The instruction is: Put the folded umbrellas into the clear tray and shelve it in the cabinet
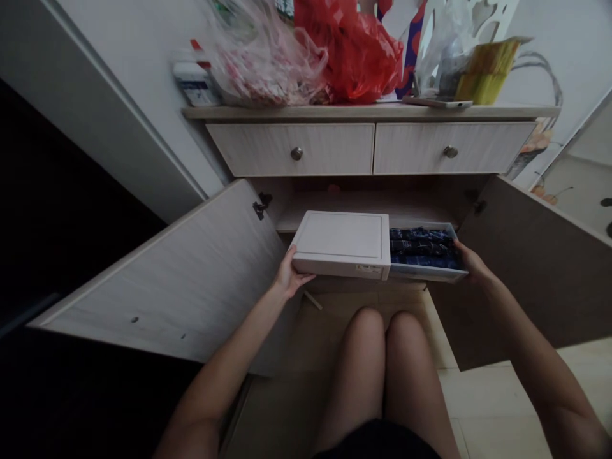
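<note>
Knees [370,357] just below; our left hand [289,275] cups white storage box [340,243] under lidded end, right hand [471,264] grips open tray end, navy clothes [423,248] just left of it. Holding level, we keep clothes from sliding.

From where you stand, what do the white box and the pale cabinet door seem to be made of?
The white box looks like matte plastic, with moulded edges. The pale cabinet door seems laminated board, its wood grain probably printed.
</note>
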`<state>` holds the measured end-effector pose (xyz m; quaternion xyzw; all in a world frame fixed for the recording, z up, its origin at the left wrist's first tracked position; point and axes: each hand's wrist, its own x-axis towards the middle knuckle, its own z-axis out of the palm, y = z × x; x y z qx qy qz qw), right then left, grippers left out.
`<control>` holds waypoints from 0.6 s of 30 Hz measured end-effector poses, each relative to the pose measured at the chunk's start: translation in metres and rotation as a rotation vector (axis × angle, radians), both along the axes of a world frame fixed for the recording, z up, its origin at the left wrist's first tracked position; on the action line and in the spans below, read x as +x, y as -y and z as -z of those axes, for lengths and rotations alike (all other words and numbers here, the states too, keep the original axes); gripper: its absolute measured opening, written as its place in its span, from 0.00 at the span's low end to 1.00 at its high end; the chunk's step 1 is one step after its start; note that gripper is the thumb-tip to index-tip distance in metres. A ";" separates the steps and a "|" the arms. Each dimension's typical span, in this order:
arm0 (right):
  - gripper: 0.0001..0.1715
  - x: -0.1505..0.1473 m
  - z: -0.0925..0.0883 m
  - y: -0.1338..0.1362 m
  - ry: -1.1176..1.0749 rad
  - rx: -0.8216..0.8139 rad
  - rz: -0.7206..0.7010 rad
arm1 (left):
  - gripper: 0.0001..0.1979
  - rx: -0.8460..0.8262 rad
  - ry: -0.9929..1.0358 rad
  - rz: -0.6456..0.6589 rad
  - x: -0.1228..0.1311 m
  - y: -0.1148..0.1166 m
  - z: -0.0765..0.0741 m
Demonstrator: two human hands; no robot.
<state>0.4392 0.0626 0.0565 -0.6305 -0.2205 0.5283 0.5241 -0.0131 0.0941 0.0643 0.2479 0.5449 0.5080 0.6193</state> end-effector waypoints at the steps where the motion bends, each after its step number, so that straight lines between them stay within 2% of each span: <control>1: 0.23 -0.003 0.000 -0.004 -0.020 0.002 -0.003 | 0.31 -0.004 0.004 0.003 0.004 0.001 0.000; 7: 0.27 -0.026 0.003 -0.026 -0.086 0.057 -0.123 | 0.30 -0.002 0.043 0.031 0.033 0.005 0.005; 14: 0.27 -0.066 -0.003 -0.045 -0.033 0.073 -0.161 | 0.33 -0.016 0.092 0.042 0.064 0.004 0.016; 16: 0.31 -0.071 -0.002 -0.051 0.002 0.075 -0.194 | 0.32 -0.015 0.103 0.048 0.072 0.002 0.018; 18: 0.41 -0.075 -0.001 -0.057 0.021 0.084 -0.240 | 0.31 -0.005 0.097 0.048 0.078 0.000 0.018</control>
